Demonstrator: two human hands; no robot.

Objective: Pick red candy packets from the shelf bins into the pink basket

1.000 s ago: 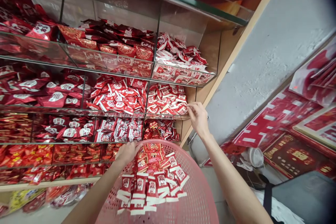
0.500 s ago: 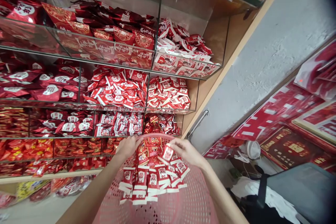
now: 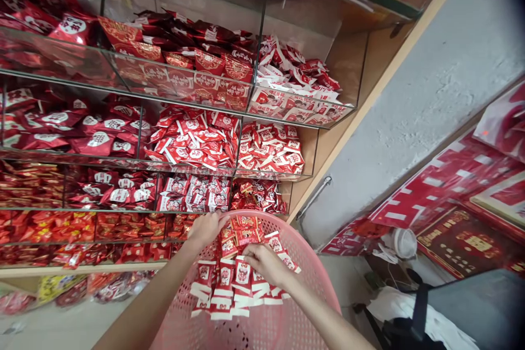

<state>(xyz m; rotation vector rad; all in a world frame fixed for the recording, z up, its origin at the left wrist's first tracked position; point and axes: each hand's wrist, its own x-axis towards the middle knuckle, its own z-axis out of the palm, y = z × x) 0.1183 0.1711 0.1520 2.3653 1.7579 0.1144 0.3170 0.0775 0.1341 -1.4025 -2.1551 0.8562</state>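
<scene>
I hold a pink perforated plastic basket (image 3: pixel 311 306) in front of glass shelves of sweets. My left hand (image 3: pixel 205 228) is closed on the basket's far rim. My right hand (image 3: pixel 264 261) lies inside the basket, its fingers curled down on the red-and-white candy packets (image 3: pixel 229 290), which sit in neat overlapping rows. Whether a packet is pinched between those fingers is hidden. More red packets (image 3: pixel 240 232) are heaped at the far end of the basket.
Glass shelf compartments hold red-and-white packets (image 3: pixel 270 150), larger dark red bags (image 3: pixel 94 136) and orange-red sweets (image 3: pixel 61 227). A wooden upright (image 3: pixel 369 98) and a grey wall (image 3: pixel 430 76) stand to the right. Red printed sheets (image 3: pixel 451 186) lean at the far right, above a white fan (image 3: pixel 404 243).
My right hand left the shelf compartment at the middle right, came down with a packet and now rests lower on the rows in the basket. My left hand stayed on the rim.
</scene>
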